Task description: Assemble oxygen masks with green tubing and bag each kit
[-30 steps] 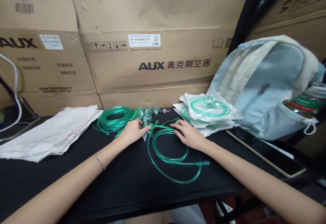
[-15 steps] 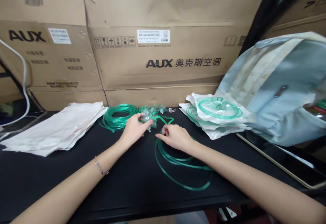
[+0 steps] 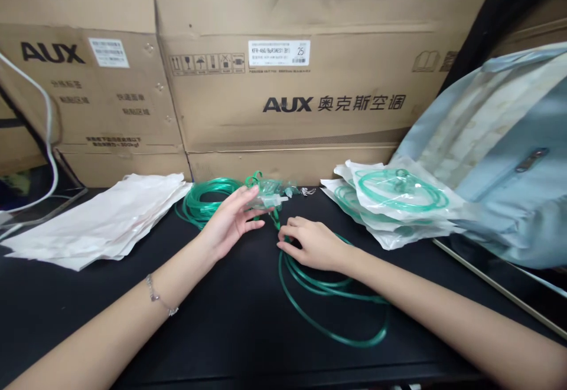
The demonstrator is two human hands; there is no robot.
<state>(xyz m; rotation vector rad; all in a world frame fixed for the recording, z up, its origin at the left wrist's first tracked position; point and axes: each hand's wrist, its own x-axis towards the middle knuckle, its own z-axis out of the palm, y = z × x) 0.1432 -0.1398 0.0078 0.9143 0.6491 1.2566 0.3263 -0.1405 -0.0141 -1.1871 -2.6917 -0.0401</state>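
A clear green-tinted oxygen mask (image 3: 269,191) with a pale connector is in my left hand (image 3: 230,218), at the middle of the black table. The palm is turned sideways, with the thumb and fingers around the mask's near side and the lower fingers spread. From the mask a green elastic strap (image 3: 275,218) hangs toward my right hand (image 3: 312,242). Its fingers are curled into a pinch above loosely coiled green tubing (image 3: 336,338); what lies between the fingertips is hidden. Another coil of green tubing (image 3: 206,198) lies behind my left hand.
White paper-backed pouches (image 3: 101,218) are stacked at the left. Clear pouches (image 3: 398,192) with green tubing are piled at the right, beside a light blue bag (image 3: 509,183). Behind stand cardboard boxes (image 3: 283,130). Small metallic pieces (image 3: 307,191) lie near the mask.
My left hand has turned palm-inward and brought the mask into clearer view. My right hand stays curled by the tubing. The camera view has shifted slightly.
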